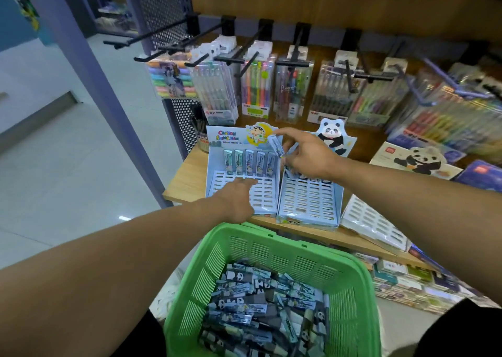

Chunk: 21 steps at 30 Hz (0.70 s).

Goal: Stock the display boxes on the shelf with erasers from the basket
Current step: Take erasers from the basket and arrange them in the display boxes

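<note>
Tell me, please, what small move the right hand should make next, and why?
Probably lower the eraser pinched in the right hand into the back row of the left display box, beside the five erasers already standing there; the left hand rests on that box's grid, steadying it.

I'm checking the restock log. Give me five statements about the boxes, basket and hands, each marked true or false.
1. The right hand holds an eraser in its fingers. True.
2. The left box has no erasers standing in it. False: five stand in its back row.
3. The basket is green and holds many erasers. True.
4. The left hand grips an eraser. False: it rests on the left box's slotted tray, holding nothing visible.
5. The right box has a panda on its header. True.
</note>
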Available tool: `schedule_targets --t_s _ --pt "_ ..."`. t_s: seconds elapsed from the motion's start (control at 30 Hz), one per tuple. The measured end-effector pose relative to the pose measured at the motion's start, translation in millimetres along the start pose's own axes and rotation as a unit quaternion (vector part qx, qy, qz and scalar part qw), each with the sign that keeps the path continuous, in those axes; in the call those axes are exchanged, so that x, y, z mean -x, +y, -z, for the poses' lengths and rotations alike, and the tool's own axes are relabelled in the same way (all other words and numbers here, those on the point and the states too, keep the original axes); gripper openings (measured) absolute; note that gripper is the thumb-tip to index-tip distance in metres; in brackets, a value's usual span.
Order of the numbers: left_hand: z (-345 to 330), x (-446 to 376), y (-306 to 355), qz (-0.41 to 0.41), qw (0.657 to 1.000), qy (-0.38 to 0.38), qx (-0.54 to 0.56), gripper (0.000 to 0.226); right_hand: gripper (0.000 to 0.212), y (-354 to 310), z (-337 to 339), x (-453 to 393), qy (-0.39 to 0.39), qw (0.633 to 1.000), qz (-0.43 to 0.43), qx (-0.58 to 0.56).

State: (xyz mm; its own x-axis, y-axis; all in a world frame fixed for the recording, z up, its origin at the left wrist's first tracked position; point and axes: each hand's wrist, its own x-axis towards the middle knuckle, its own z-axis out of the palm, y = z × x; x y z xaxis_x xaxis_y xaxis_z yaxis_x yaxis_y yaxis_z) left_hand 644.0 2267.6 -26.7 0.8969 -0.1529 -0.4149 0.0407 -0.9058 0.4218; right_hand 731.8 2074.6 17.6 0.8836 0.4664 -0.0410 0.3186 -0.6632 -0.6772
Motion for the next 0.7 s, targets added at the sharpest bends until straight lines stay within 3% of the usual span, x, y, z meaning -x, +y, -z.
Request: schedule_targets --t_s 0.2,0.37,0.5,0.7 --pt "-5.5 -3.7 -9.0 0.015 0.992 -0.081 -0.092 0.084 0.016 -2.7 -15.0 -8.1 0.044 0.998 0.035 -0.012" --pt "-12.9 -6.3 -10.7 0.022 0.981 -0.118 -0.153 0.085 0.018 -1.9 -28.1 -15.7 0.025 0.995 0.078 0.060" --pt "-16.3 -6.4 -10.2 0.020 0.975 -0.125 -0.182 0.084 0.034 2.7 -34.8 -19.9 0.030 0.990 0.088 0.104" --pt "-15.5 -3.7 -8.3 0.009 0.973 -0.120 -0.199 0.084 0.015 11.1 -42.7 -21.3 0.053 0.987 0.107 0.109"
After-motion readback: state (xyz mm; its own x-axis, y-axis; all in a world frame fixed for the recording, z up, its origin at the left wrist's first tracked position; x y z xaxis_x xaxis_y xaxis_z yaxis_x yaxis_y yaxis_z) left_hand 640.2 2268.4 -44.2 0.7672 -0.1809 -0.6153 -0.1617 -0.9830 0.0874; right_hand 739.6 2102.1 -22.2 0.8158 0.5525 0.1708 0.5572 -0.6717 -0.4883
